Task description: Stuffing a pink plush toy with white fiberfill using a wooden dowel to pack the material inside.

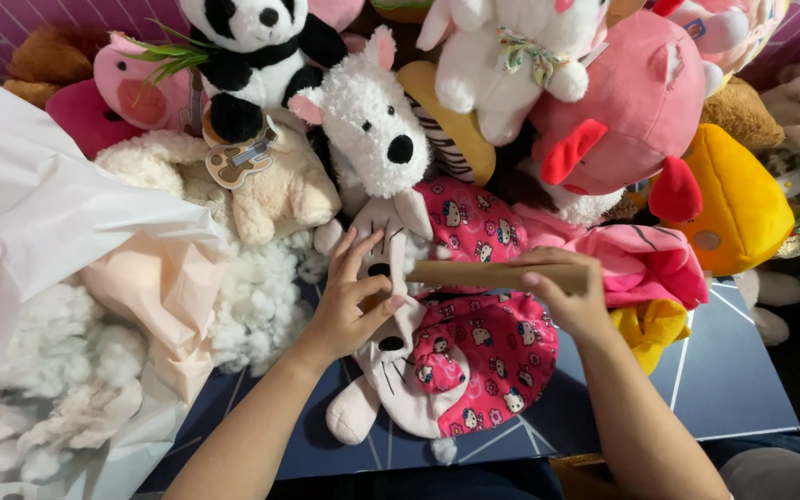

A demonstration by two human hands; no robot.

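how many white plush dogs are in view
1: the white plush dog sits at top centre, right of the panda and above the left hand. Others may be hidden in the pile.

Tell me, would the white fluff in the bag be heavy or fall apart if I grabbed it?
The stuffing looks loose and airy, so probably very light. It sits in ragged clumps, so bits would likely pull away. It should squash easily.

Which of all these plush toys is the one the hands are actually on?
The pale plush animal in the pink patterned outfit, lying flat on the blue board. The left hand presses its face; the others sit piled behind, untouched.
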